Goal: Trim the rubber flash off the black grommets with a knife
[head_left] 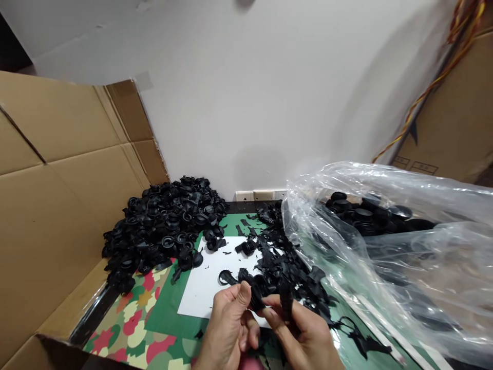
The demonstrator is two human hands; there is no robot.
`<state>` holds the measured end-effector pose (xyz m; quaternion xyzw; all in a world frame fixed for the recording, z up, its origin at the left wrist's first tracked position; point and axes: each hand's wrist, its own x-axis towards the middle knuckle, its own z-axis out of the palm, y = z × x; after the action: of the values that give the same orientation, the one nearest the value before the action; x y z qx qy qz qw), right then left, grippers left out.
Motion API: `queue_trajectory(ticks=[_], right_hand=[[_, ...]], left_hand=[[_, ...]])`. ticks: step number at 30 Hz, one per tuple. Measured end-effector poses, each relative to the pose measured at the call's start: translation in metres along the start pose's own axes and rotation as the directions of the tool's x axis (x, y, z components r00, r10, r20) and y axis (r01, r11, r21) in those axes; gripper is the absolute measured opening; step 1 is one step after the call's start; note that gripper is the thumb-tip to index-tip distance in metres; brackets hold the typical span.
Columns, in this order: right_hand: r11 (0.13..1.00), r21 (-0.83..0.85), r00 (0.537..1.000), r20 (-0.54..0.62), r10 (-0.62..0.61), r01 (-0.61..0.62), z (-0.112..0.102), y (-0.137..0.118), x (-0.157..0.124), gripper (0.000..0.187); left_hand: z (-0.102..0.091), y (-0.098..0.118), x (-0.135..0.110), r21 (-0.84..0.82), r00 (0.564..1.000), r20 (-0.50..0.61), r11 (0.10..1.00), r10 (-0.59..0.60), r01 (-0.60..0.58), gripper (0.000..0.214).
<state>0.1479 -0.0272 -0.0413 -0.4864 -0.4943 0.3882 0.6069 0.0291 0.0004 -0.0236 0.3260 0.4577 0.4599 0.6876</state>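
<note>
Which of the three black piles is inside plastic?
The right-hand pile, inside the clear bag; the left heap and the middle scraps lie outside it.

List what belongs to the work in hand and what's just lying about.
Apparently in the work:
ribbed black part between left hand and right hand
dark item in right hand, kind unclear
heap of black parts
black scraps
clear plastic bag
white sheet

Seemingly incidental:
red-and-yellow twisted cable
printed cardboard box
</note>
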Motion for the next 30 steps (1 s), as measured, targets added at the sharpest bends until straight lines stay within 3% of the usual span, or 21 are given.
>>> queue_trajectory(ticks=[3,6,9,13,20,26,30], right_hand=[[0.993,0.052,0.994,-0.010,0.110,-0.109,-0.001,-0.003,0.004,0.024],[0.968,0.116,0.971,-0.056,0.232,-0.224,-0.004,-0.002,0.007,0.023],[0.942,0.188,0.954,-0.057,0.293,-0.278,-0.004,0.000,0.007,0.024],[0.903,0.280,0.943,0.018,0.333,-0.325,-0.003,-0.003,0.006,0.027],[0.875,0.349,0.942,0.149,0.302,-0.336,-0.005,-0.008,0.006,0.026],[0.910,0.293,0.955,0.138,0.264,-0.294,-0.003,-0.011,0.005,0.034],[0.883,0.331,0.943,0.102,0.317,-0.333,0.000,-0.006,0.002,0.038]], left_hand=[[-0.002,0.003,0.000,0.114,0.998,-0.056,0.993,0.030,-0.024,0.049],[-0.007,0.004,-0.003,0.342,0.963,-0.130,0.922,0.237,-0.181,0.037],[-0.010,0.003,-0.009,0.544,0.908,-0.036,0.770,0.418,-0.333,0.036],[-0.007,0.002,-0.013,0.615,0.876,0.128,0.656,0.465,-0.438,0.051],[-0.006,0.006,-0.008,0.536,0.898,0.135,0.731,0.419,-0.422,0.034],[-0.007,0.006,-0.010,0.587,0.870,0.162,0.663,0.466,-0.464,0.026],[-0.004,0.002,-0.009,0.418,0.896,0.035,0.808,0.443,-0.416,0.025]])
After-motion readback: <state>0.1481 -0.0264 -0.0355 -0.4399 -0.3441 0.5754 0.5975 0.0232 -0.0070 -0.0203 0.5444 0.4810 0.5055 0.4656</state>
